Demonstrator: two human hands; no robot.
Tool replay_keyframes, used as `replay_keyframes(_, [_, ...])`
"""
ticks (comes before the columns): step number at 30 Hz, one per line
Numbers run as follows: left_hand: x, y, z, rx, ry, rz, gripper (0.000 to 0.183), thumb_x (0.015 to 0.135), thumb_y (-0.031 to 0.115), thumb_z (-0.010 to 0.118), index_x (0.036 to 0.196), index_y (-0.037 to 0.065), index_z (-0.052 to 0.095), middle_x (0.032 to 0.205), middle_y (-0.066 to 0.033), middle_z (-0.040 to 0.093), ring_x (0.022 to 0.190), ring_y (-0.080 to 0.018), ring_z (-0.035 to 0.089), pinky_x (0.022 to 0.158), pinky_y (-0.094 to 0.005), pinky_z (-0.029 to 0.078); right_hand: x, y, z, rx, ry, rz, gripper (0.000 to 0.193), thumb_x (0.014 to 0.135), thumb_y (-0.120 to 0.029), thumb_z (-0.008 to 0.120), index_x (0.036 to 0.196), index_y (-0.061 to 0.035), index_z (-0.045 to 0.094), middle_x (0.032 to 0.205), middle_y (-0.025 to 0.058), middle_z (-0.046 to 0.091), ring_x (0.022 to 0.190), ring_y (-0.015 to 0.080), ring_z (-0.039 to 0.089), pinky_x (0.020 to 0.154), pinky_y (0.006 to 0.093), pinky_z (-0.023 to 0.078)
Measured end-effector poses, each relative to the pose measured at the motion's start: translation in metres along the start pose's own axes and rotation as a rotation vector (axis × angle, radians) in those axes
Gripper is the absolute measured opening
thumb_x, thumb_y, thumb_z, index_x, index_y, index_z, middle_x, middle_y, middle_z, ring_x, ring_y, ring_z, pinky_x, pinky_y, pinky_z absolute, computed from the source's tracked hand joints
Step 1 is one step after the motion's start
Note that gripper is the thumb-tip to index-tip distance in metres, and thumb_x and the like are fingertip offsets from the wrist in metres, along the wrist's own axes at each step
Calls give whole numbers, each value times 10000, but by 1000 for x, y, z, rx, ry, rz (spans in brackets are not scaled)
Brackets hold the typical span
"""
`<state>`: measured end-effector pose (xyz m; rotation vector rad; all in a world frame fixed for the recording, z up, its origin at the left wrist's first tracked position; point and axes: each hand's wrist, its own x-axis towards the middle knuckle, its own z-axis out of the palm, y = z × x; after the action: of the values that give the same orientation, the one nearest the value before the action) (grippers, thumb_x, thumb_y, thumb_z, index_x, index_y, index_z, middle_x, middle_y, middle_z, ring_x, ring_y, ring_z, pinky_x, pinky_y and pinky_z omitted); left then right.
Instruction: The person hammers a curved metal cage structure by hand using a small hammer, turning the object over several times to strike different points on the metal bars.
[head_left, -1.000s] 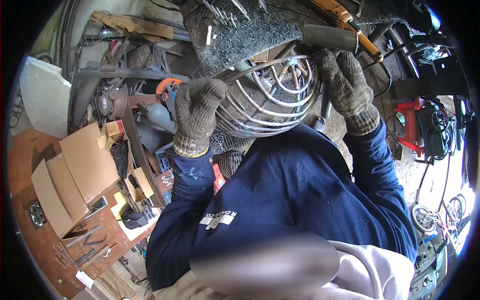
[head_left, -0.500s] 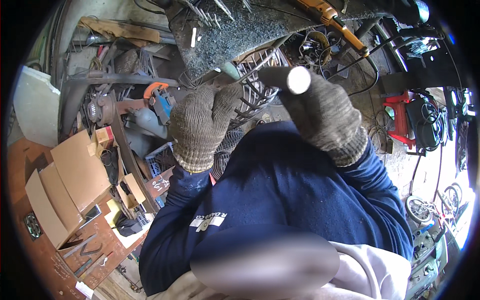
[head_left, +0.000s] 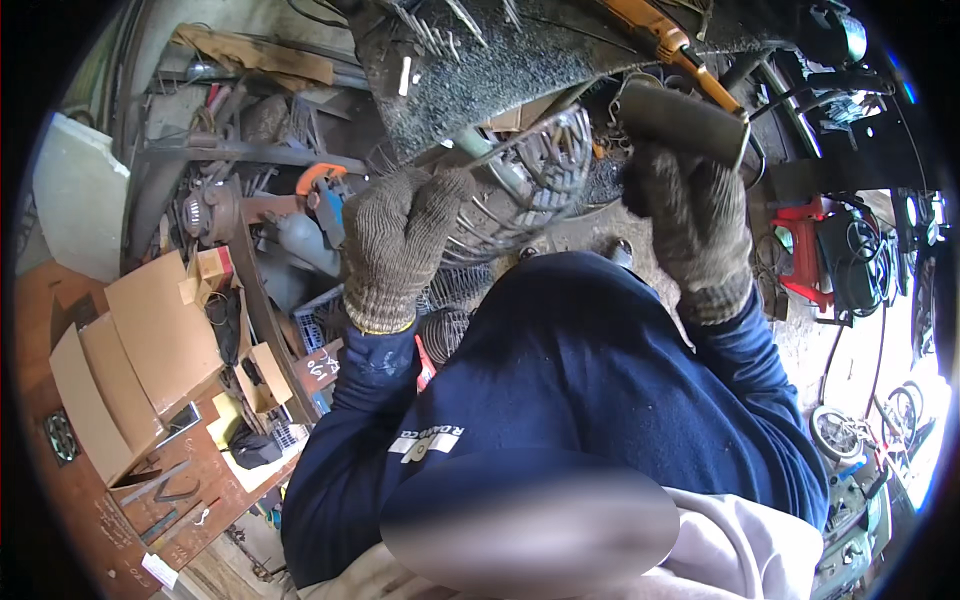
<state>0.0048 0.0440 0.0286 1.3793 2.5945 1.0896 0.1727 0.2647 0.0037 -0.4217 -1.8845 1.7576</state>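
Clamped: left hand [head_left: 405, 245], knit-gloved, has its fingers closed on the left side of a curved metal-bar cage [head_left: 545, 170], bars partly blurred. Right hand [head_left: 700, 230], same type glove, is fisted w/ a dk cylindrical metal tool [head_left: 685, 120]; its thick end shows tilted just beyond the knuckles, rest hidden. Cage sits btwn both hands, at the near edge of a grit-covered bench [head_left: 480, 95]. Orange power tool [head_left: 672, 42] lies far right. Open cardboard box [head_left: 165, 335] is near left, red stool [head_left: 800, 255] to the right.
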Motion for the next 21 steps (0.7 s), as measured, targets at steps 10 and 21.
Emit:
replay_keyframes(10, [-9,-22,12,-489,55,-142,265,895,278,702,846,18,715,818,-72,704,746,-162,647,675,-309,496,23,76,-23,-709,58,-708,397,814,2,654,1207,-47,648,967,129,657,837,297,642,667,360,539])
replay_keyframes(21, [13,-23,-5,-463,-185,-15,345,899,325,698,1045,13,694,996,-101,698,860,-200,672,839,-325,516,23,70,-28,-137,-247,-107,289,995,-185,574,1208,4,620,1136,144,658,1024,211,661,822,302,549])
